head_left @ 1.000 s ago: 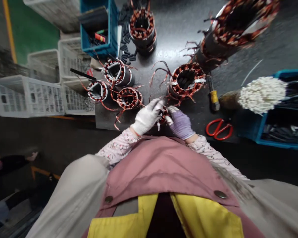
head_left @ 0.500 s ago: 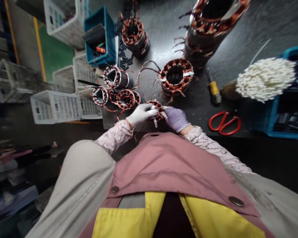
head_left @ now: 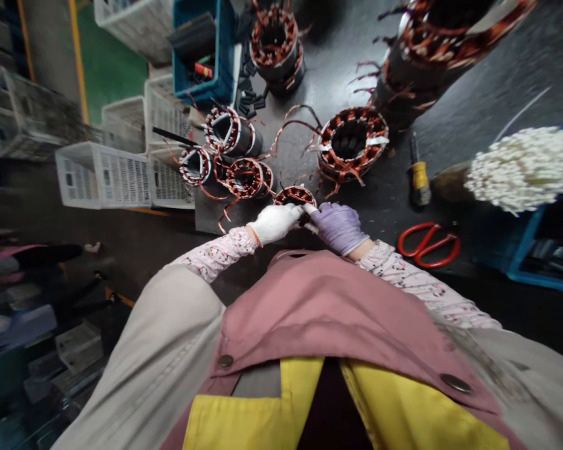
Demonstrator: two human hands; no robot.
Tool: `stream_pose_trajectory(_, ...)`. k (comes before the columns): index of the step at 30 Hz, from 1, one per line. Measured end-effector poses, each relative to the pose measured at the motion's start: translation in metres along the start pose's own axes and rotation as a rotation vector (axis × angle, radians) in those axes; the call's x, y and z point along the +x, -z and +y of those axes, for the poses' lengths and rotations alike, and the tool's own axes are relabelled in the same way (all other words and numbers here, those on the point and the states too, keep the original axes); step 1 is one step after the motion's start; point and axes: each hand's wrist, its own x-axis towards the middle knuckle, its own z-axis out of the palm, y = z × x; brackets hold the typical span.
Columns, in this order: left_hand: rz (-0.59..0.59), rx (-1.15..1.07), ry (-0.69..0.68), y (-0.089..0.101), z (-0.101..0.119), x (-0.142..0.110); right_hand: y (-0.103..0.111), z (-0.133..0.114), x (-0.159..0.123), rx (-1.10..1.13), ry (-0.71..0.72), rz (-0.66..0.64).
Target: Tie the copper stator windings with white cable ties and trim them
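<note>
Copper-wound motor stator [head_left: 294, 197] sits at the near edge of the dark workbench [head_left: 211, 212], between the person's hands, with only its far rim showing above the fingers. The left hand [head_left: 274, 224], in a white knit glove, reaches in from the left with its fingers [head_left: 293, 212] laid close together against the stator's near side. The right hand [head_left: 338, 228], in a purple glove, comes from the right and its fingertips meet the same rim, almost touching the white glove. Both hands touch the stator, but whether either one pinches a wire or strip cannot be told, since the contact is hidden. Just beyond the hands stands a wider wound stator [head_left: 353, 142] trailing copper leads, and three smaller stators [head_left: 246, 178] cluster to the left of it. A tall stack of stators [head_left: 431, 62] rises at the upper right. On the right of the bench lie a yellow-handled screwdriver [head_left: 420, 175] and red-handled scissors [head_left: 426, 245], beside a bundle of white-tipped sleeving [head_left: 525, 169]. White plastic crates [head_left: 101, 175] stand off to the left.
</note>
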Motion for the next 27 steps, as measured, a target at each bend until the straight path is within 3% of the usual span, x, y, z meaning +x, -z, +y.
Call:
stream_pose_trajectory(4,-0.126,-0.060,0.029,0.012,0.020,0.001,-0.003,-0.005,0.006,0.015,-0.009,-0.026)
stream_pose_trajectory(7,-0.202,-0.176,-0.050,0.018,0.038,0.000,-0.005,-0.009,0.011,0.072,-0.053,-0.065)
stream_pose_trajectory(9,-0.172,-0.336,-0.158,0.022,0.041,-0.005,-0.011,-0.005,0.010,0.152,-0.096,-0.093)
stream_pose_trajectory(10,-0.097,-0.419,-0.202,0.023,0.038,-0.007,-0.016,-0.001,0.007,0.213,-0.092,-0.067)
stream_pose_trajectory(12,0.140,-0.484,-0.210,0.026,0.020,-0.010,-0.034,0.010,-0.001,0.386,-0.055,0.131)
stream_pose_trajectory(14,0.329,-0.327,-0.137,0.024,-0.007,-0.004,-0.053,0.017,-0.007,0.589,-0.055,0.460)
stream_pose_trajectory(16,0.348,-0.124,-0.154,0.017,-0.032,0.012,-0.064,0.014,0.001,0.785,-0.121,0.714)
stream_pose_trajectory(18,0.309,-0.007,-0.232,0.005,-0.048,0.035,-0.062,0.002,0.025,0.957,-0.173,0.813)
stream_pose_trajectory(20,0.303,0.009,-0.235,-0.007,-0.052,0.058,-0.048,-0.012,0.060,1.045,-0.182,0.783)
stream_pose_trajectory(23,0.344,-0.053,-0.083,-0.018,-0.045,0.070,-0.023,-0.023,0.103,1.011,-0.198,0.649)
stream_pose_trajectory(25,0.364,-0.078,-0.049,-0.021,-0.037,0.056,-0.016,-0.023,0.106,0.993,-0.180,0.572)
stream_pose_trajectory(27,0.382,-0.074,-0.119,-0.026,-0.028,0.031,-0.017,-0.019,0.086,0.996,-0.128,0.568)
